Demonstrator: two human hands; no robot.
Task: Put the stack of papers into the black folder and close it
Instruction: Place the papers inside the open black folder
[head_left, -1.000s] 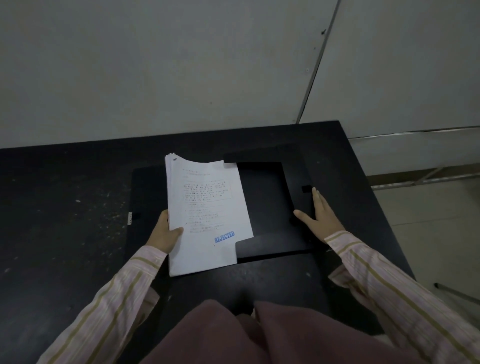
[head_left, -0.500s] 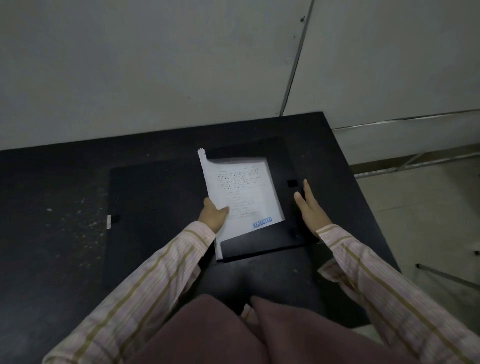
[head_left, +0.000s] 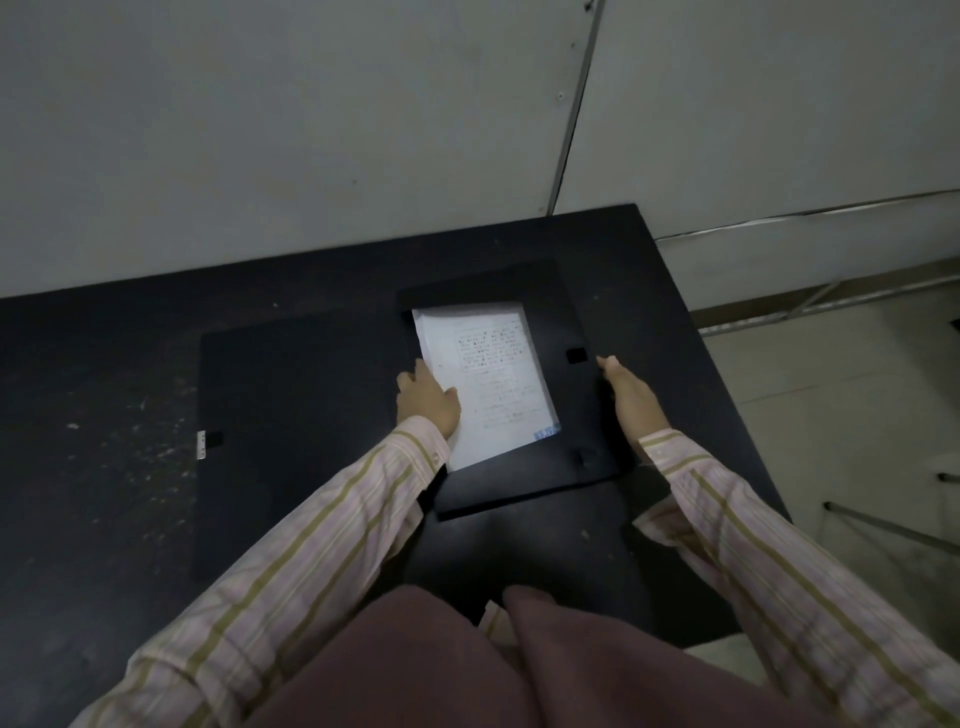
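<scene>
The table is holding the black folder, which is lying wide open. The papers are sitting in its right half, tucked under the flaps. The left hand is pressing flat on the papers' left edge. The right hand is resting flat, fingers together, on the folder's right edge. Putting in looks almost done; closing is not yet done.

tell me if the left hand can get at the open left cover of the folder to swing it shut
Probably yes. The left hand rests on the stack of papers right beside the left cover, which lies flat and bare on the table, nothing between them.
</scene>
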